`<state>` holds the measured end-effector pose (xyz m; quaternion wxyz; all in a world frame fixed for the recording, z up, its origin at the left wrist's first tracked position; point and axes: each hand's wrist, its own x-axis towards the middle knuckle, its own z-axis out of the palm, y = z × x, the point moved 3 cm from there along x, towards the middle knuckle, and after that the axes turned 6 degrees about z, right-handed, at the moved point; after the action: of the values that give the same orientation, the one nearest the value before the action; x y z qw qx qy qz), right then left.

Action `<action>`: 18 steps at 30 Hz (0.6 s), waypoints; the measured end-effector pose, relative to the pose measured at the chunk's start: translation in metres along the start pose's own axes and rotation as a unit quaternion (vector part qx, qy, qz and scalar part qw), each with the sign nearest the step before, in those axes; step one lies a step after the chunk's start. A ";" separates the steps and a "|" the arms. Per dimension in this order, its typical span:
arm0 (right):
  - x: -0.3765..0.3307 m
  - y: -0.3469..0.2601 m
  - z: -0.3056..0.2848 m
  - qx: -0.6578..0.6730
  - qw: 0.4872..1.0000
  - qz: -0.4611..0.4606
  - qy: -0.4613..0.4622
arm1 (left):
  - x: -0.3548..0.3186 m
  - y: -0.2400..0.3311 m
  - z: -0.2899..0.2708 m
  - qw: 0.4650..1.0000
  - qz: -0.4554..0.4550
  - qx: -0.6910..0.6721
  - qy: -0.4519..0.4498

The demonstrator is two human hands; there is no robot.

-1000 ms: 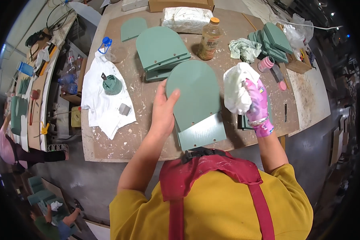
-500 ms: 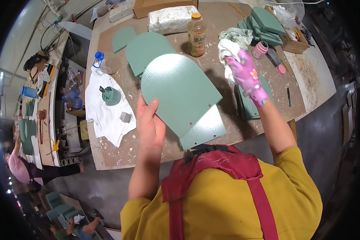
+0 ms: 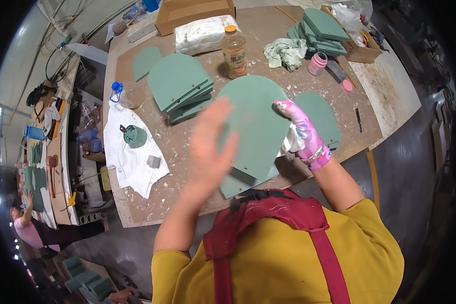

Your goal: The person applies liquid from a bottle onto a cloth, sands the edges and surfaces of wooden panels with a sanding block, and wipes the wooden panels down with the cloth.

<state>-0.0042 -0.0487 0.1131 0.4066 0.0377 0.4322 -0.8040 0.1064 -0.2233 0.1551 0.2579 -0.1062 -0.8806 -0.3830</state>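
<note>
A green arch-shaped panel (image 3: 256, 124) with small holes along its straight edge is held above the table. My right hand (image 3: 305, 131), in a pink flowered glove, grips its right edge, thumb on top, with a white cloth (image 3: 290, 143) bunched at the palm. Bare and blurred by motion, my left hand (image 3: 210, 147) is at the panel's left side with thumb and fingers apart, holding nothing. Beneath the held panel, part of another green panel (image 3: 235, 183) shows at the table's front edge. More green panels (image 3: 316, 114) lie just right of my glove.
Stacked green panels (image 3: 177, 81) stand left of centre, others (image 3: 324, 25) at the back right. A capped bottle (image 3: 234, 58), a pink jar (image 3: 317, 64) and a crumpled rag (image 3: 286, 53) are behind. Left, a green-smeared cup (image 3: 135, 136) rests on white cloth (image 3: 131, 167). Another person (image 3: 33, 223) works far left.
My gloved hand has come down and left with the cloth and taken the panel's right edge. The panel has moved right and turned more upright. My left hand has let go of its edge.
</note>
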 end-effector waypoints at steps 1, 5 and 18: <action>0.000 0.001 -0.005 0.123 0.991 0.036 -0.028 | 0.000 -0.010 -0.013 0.998 -0.017 0.038 0.057; 0.009 -0.005 -0.016 0.127 0.988 0.076 -0.032 | -0.019 -0.041 -0.021 0.922 -0.281 -0.242 0.106; 0.026 -0.015 -0.017 0.197 0.974 0.013 -0.110 | -0.043 -0.042 0.017 0.712 -0.340 -0.614 -0.037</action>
<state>-0.0369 -0.0481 0.1013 0.4471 0.0339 0.2176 -0.8670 0.1202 -0.2391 0.0964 -0.0446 0.0512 -0.4374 -0.8967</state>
